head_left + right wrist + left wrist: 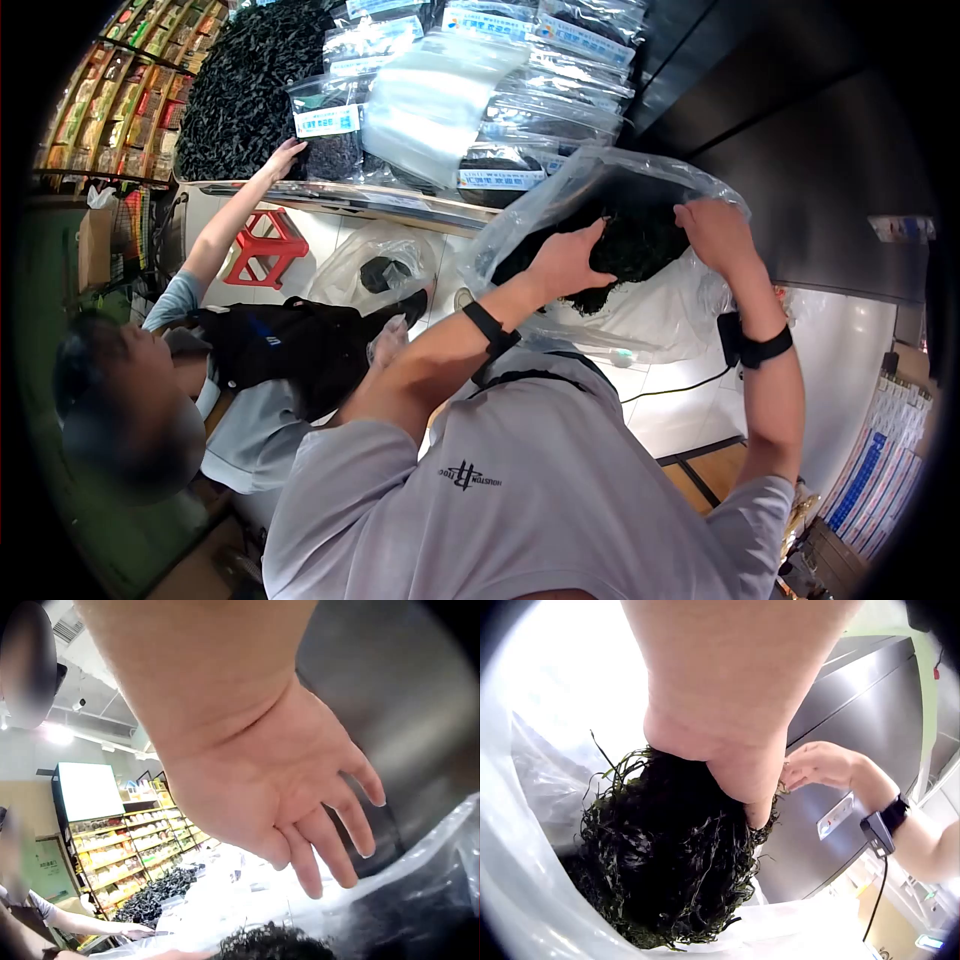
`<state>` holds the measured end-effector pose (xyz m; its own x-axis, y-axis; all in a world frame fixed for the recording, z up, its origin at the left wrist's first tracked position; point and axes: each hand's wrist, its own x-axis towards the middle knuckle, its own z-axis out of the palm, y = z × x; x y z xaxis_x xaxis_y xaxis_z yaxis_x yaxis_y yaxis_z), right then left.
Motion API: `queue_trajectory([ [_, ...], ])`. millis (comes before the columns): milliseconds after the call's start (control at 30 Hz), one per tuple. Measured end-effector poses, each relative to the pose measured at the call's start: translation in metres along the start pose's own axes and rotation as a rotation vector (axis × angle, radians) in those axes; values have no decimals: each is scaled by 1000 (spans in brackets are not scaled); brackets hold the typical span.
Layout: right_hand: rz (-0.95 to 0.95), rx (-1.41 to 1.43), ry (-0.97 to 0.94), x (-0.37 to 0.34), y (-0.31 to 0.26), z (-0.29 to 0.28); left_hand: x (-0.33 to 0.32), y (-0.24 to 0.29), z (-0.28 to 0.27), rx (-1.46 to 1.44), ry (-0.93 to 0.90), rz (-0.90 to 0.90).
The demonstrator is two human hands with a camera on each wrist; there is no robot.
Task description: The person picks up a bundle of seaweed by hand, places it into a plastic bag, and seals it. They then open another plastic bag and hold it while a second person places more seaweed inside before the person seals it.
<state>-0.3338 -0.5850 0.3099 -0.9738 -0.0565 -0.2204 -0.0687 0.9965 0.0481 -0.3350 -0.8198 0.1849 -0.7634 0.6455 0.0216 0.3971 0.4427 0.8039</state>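
My left hand (pixel 575 262) (pixel 720 761) grips a clump of dark, stringy seaweed (pixel 640 240) (pixel 679 855) inside a large clear plastic bag (pixel 650 325) (pixel 525 900). The thumb lies along one side of the clump in the left wrist view; the other fingers are mostly hidden by it. My right hand (pixel 715 235) (pixel 262 780) is over the bag's right side, its fingers loosely bent and apart, holding nothing. Below it in the right wrist view is the top of the seaweed (pixel 274 943).
Packed bags (pixel 330 120) and a seaweed heap (pixel 240 90) cover the counter. Another person's hand (pixel 285 158) touches the counter's front edge area. A red stool (pixel 268 240) and second plastic bag (pixel 400 245) stand below. A dark metal panel (pixel 800 180) rises at right.
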Motion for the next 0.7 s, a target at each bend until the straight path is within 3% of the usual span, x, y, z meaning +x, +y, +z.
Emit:
queue_trajectory([
  [33,-2,-7,6,18,1,-2,-3,-4,0,-14,23,14],
  [100,-284,-40,73,64,5,-2,-8,-7,-3,-52,32,-30],
  [167,-561,-37,-88,136,7,-11,-13,-4,-9,-33,-14,-109],
  [300,-264,-114,-495,202,-74,-92,-22,-16,-8,-89,42,-153],
  [367,-96,-105,-523,202,-110,-138,-26,-23,-11,-39,-1,-244],
  [433,-127,-134,-466,214,-108,-149,-27,-39,-4,-73,30,-224],
  [500,-284,41,-257,199,-93,-158,-32,-51,6,-125,77,-161],
  [567,-275,434,-91,155,-75,-151,-29,-49,1,-158,25,-177],
  [633,-247,714,-117,102,-57,-143,-26,-45,-2,-74,-70,-265],
  [700,-130,674,-128,48,-35,-130,-20,-46,2,-25,-45,-246],
])
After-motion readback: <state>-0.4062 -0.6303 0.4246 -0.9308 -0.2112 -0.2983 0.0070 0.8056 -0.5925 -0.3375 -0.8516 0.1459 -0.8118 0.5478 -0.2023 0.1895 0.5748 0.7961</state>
